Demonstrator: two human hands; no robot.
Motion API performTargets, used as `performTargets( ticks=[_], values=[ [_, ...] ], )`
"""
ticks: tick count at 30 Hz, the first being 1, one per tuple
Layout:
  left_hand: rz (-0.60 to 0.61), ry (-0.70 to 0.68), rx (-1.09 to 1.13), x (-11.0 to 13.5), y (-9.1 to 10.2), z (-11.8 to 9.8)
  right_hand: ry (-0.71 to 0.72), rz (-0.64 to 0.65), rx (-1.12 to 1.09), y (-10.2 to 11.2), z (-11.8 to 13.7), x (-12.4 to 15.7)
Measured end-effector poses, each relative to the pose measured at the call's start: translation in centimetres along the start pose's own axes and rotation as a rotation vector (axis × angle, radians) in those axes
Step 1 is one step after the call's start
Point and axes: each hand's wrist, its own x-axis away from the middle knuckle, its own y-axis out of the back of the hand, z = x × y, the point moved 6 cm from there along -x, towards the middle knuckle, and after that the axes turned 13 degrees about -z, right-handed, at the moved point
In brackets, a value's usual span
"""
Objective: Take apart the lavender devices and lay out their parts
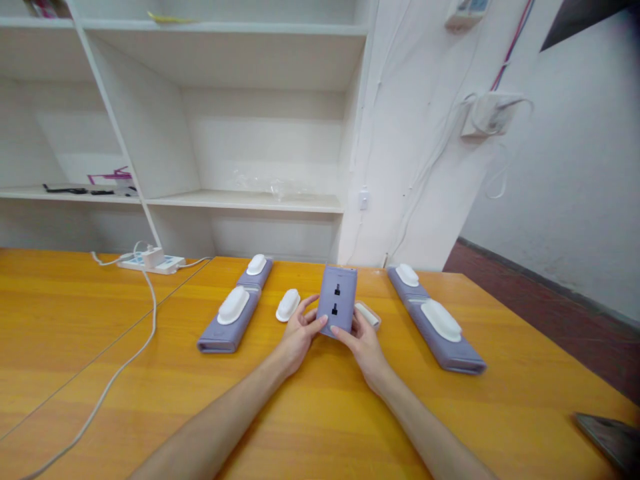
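Note:
Held up tilted in front of me is a purple rectangular case [346, 301] with two black key-shaped marks on its face. My left hand [300, 331] grips its lower left side, thumb on the face. On the lower right, my right hand [363, 345] holds it the same way. Beside my left hand lies a white oval cover [289, 305]. Another white oval piece [369, 315] sits just behind my right fingers, partly hidden by them and showing what looks like its underside.
Purple cases topped with white oval covers lie end to end at left [233, 319] and right [440, 330]. A power strip [153, 261] with a white cable [135, 357] is at back left. A dark phone-like object [610, 437] lies at front right. White shelves [245, 200] stand behind.

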Motion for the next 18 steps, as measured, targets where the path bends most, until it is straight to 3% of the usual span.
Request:
performTargets(
  ticks=[18],
  values=[
    [0.001,0.013,-0.026,0.49,-0.7,-0.45,-0.09,0.089,0.087,0.13,-0.14,-0.13]
  ],
)
